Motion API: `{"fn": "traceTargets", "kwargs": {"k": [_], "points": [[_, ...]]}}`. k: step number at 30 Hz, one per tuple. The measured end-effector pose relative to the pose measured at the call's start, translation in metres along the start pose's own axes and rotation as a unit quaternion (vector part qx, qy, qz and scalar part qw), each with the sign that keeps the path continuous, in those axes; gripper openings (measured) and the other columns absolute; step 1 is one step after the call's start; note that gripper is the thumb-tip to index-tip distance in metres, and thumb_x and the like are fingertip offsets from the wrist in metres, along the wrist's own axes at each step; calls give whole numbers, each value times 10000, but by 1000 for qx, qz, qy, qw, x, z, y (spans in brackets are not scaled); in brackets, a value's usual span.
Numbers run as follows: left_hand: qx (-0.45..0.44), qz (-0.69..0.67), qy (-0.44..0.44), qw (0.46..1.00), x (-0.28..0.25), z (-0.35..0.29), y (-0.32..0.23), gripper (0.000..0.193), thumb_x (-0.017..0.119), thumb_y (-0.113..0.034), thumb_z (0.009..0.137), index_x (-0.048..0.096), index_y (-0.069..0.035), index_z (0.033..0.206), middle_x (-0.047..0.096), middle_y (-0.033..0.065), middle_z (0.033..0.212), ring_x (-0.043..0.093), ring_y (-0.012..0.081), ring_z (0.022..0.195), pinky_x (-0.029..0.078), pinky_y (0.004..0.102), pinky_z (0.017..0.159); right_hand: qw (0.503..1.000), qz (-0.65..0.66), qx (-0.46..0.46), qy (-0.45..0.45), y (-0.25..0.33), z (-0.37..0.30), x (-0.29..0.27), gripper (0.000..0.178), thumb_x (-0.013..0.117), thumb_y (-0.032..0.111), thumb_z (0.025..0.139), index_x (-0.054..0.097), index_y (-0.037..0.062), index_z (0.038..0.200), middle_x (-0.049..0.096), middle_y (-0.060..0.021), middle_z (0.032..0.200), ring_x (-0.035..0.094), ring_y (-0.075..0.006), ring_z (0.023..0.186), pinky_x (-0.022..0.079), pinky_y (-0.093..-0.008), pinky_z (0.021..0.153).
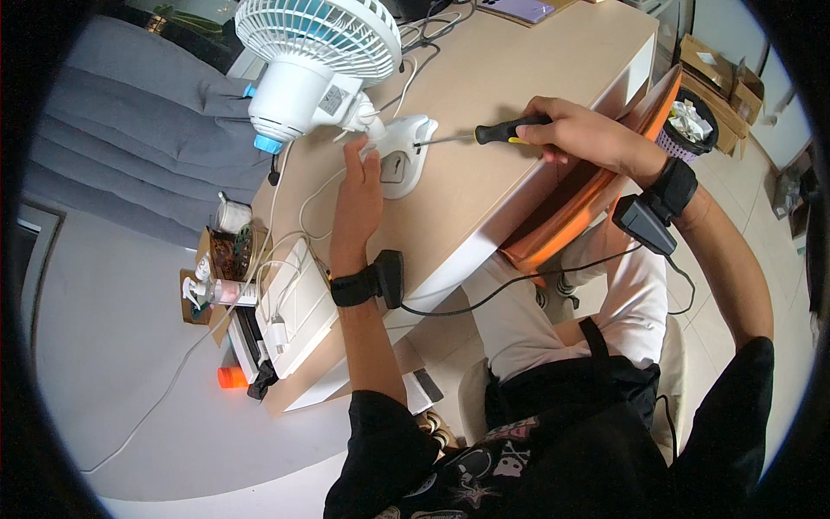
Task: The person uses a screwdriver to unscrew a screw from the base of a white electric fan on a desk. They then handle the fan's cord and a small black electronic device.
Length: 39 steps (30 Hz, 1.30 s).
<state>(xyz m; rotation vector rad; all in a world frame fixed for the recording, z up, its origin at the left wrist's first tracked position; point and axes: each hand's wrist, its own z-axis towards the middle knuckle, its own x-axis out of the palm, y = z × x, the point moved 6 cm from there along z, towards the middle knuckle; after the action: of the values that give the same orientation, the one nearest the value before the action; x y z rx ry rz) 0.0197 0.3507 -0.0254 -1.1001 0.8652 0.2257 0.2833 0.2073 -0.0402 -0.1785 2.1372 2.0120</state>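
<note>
A white desk fan (303, 95) with blue parts is at the far left of the desk, its caged head above the white base (421, 164). My left hand (358, 195) is beside the base, fingertips close to the fan's neck. Its visible fingers are stretched out, and I cannot tell how firmly they touch. My right hand (562, 131) is closed round the black and yellow handle of a screwdriver (491, 133). The metal shaft points left, and its tip meets the base near a small dark spot on the right edge.
Cables (303, 221) run over the desk's left side, near a white panel (298, 298) and a box of bottles (212, 290). An open drawer (553, 203) and an orange chair or bag edge (553, 246) lie below my right arm. A waste bin (687, 130) stands at right.
</note>
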Motion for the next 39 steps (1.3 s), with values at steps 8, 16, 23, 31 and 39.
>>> {"fn": "traceTargets", "kwargs": {"k": [8, 16, 23, 31, 39], "points": [[3, 32, -6, 999, -1, 0, 1, 430, 337, -415, 1080, 377, -117, 1388, 590, 103, 1022, 527, 180, 861, 446, 319, 767, 998, -17, 43, 42, -4, 2, 1, 296, 560, 259, 979, 605, -14, 875, 535, -8, 667, 437, -56, 494, 336, -218, 403], [-23, 32, -3, 999, -2, -3, -6, 374, 344, -347, 1064, 368, -126, 1365, 629, 323, 1110, 592, 517, 1050, 450, 518, 873, 997, -3, 29, 66, -8, 3, 5, 218, 504, 218, 1006, 581, 21, 955, 528, -10, 738, 445, -68, 602, 382, -210, 560], [-24, 11, 0, 1000, 0, 1, -4, 385, 356, -355, 1063, 377, -112, 1361, 622, 311, 1148, 588, 491, 1099, 447, 480, 912, 976, -170, -135, 27, 1, 7, 2, 203, 647, 99, 901, 571, 57, 1084, 526, -10, 828, 500, -117, 761, 420, -267, 701], [-24, 2, 2, 1000, 0, -1, -6, 399, 358, -373, 1063, 380, -111, 1363, 613, 288, 1180, 590, 449, 1119, 437, 455, 944, 997, 63, -15, -50, 4, 3, -2, 259, 637, 198, 960, 535, 16, 1114, 590, -36, 793, 519, -72, 643, 433, -209, 576], [-33, 16, 1, 999, -3, 1, 1, 403, 360, -371, 1059, 367, -126, 1379, 616, 281, 1193, 584, 461, 1132, 434, 466, 950, 991, 67, 88, 76, -4, 5, 5, 317, 441, 308, 1040, 522, 9, 1111, 619, -64, 711, 428, -78, 453, 339, -203, 392]]}}
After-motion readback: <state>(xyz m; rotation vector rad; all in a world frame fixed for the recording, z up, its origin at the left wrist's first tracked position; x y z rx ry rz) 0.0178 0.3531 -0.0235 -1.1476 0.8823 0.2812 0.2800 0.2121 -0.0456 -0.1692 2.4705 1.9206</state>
